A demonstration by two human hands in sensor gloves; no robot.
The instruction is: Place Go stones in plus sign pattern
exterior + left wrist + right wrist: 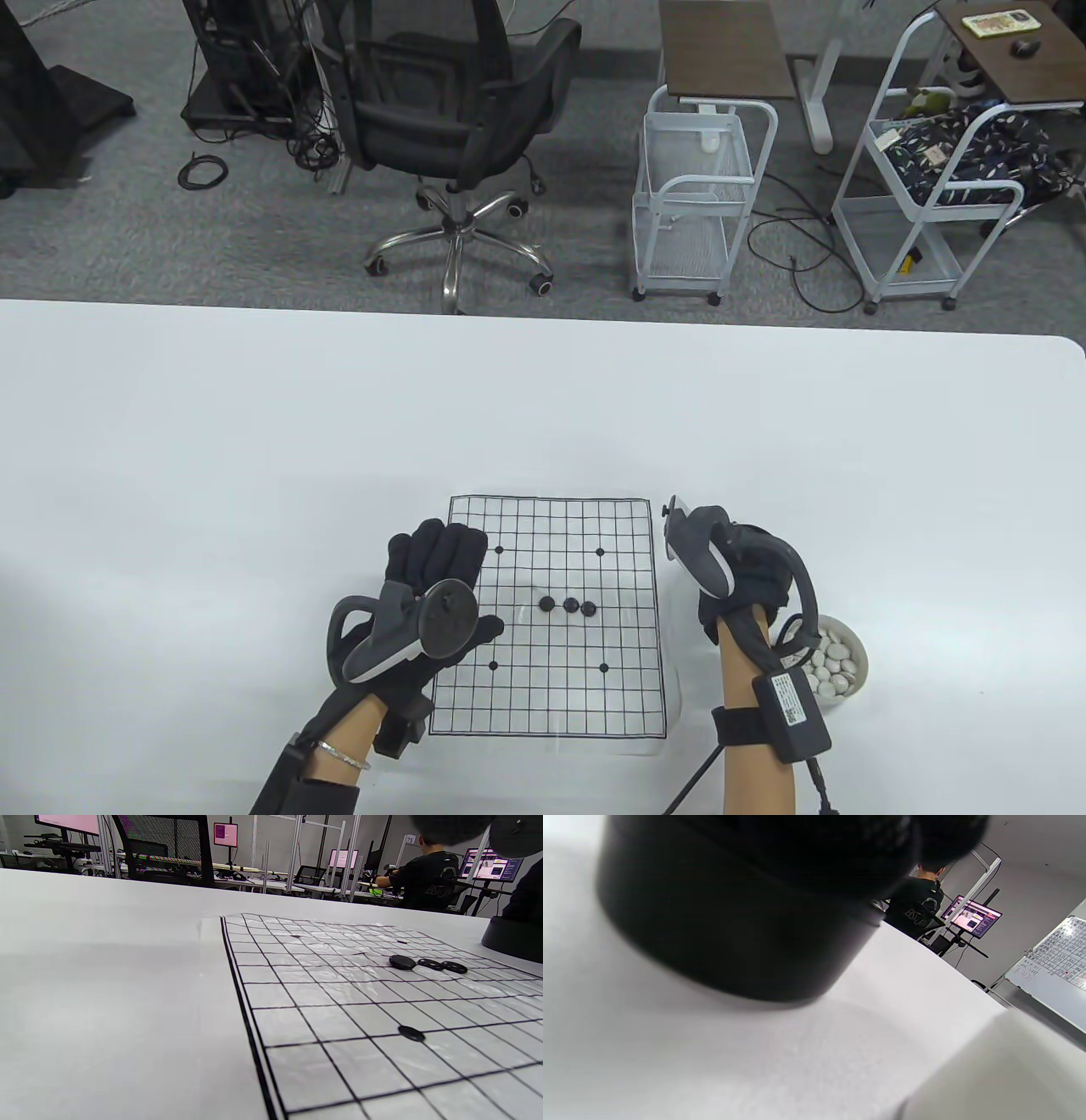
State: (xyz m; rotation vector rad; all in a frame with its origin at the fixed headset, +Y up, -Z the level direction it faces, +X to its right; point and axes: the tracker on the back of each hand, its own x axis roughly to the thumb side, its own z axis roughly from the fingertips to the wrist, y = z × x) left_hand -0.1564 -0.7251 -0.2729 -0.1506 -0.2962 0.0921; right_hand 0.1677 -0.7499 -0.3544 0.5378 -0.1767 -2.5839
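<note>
White table in office, chair and carts behind. Paper Go board lies flat near front edge, within both hands' reach. 3 black stones in row at board centre: horizontal bar of plus begun, vertical arm not yet laid. Left hand rests flat on board's left edge, fingers straight, likely pinning sheet. Right hand over black bowl just right of board, probably fetching stone; grip state hidden, cannot tell. White stones in bowl beside forearm.
</note>
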